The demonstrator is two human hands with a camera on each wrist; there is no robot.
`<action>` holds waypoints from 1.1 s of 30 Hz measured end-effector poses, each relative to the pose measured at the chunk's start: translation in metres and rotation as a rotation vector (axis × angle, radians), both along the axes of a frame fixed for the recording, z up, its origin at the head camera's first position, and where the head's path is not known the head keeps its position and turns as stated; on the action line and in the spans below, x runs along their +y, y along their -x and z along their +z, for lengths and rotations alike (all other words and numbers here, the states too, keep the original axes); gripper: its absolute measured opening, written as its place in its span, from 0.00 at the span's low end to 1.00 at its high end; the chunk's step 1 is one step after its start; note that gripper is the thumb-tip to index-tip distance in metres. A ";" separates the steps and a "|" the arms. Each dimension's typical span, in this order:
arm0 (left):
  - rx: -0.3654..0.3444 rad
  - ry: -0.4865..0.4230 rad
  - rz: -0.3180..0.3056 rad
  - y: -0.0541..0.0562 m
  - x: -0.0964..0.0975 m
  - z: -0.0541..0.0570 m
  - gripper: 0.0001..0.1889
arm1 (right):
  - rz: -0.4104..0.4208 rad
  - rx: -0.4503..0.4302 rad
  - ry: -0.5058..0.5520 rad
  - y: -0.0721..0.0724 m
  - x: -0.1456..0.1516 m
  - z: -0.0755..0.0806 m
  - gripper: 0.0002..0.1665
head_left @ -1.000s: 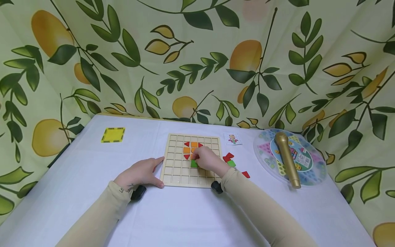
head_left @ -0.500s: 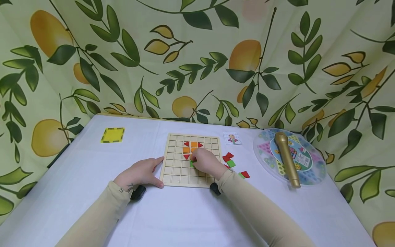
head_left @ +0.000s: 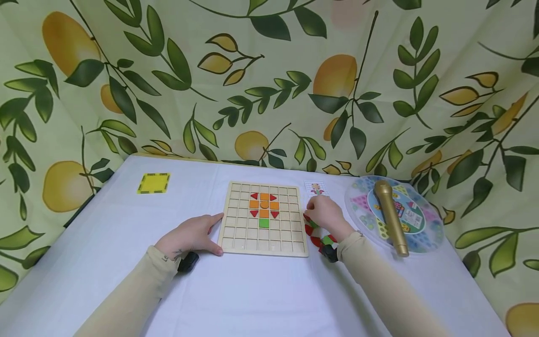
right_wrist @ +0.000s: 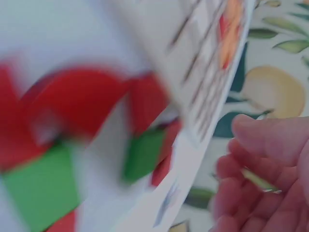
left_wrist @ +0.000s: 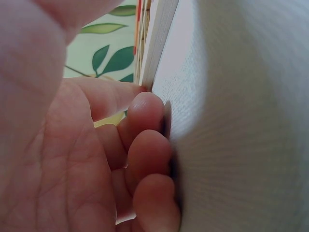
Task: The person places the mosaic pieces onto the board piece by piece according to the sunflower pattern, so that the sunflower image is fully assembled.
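Observation:
The wooden grid board lies flat on the table, bearing red triangles, orange squares, a round orange piece and one green square. My left hand is spread at its left side, index fingertip and thumb tip against the edge. In the left wrist view, the other fingers rest on the cloth, loosely bent. My right hand is right of the board, over loose red and green pieces. In the right wrist view its fingers are loosely curled with no piece showing between them; those pieces look blurred.
A small pattern card lies behind the right hand, partly covered by it. Farther right, a gold microphone rests on a round, clear-rimmed box. A yellow square frame lies at the back left. A patterned curtain hangs behind.
My right hand has left the middle of the board and moved right to the loose pieces, uncovering the orange and red pieces and the green square. The left hand has stayed put.

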State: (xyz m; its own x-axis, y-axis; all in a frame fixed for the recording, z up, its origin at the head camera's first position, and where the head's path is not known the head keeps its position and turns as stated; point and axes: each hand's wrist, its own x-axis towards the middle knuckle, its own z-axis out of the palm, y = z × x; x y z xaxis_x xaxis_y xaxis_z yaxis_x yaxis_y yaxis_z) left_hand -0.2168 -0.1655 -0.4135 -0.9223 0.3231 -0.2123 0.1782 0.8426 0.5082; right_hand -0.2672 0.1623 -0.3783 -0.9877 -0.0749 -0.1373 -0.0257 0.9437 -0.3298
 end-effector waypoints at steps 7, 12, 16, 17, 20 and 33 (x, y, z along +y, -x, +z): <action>0.005 -0.007 -0.004 -0.001 0.000 -0.001 0.57 | -0.125 -0.114 -0.103 -0.003 0.017 -0.015 0.15; 0.001 -0.009 -0.002 -0.001 0.000 0.000 0.57 | -0.141 -0.107 -0.122 -0.003 0.015 -0.017 0.14; -0.004 -0.014 0.008 -0.001 0.000 0.000 0.56 | -0.136 -0.086 -0.050 -0.003 0.015 -0.016 0.11; -0.004 -0.013 0.006 -0.001 0.000 0.000 0.57 | -0.137 -0.080 -0.014 -0.003 0.015 -0.015 0.11; -0.003 -0.013 0.002 0.000 0.000 -0.001 0.57 | -0.125 -0.025 0.093 -0.005 0.013 -0.012 0.10; 0.001 -0.011 0.002 0.000 -0.001 -0.001 0.57 | -0.159 -0.251 0.633 -0.025 -0.057 -0.010 0.05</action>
State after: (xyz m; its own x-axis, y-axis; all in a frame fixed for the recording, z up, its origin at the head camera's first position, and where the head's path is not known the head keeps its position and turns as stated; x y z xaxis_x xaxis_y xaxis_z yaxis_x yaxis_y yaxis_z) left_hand -0.2171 -0.1661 -0.4149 -0.9231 0.3239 -0.2075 0.1774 0.8371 0.5174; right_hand -0.2419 0.1055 -0.3882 -0.9375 -0.0733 -0.3401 0.2453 0.5541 -0.7955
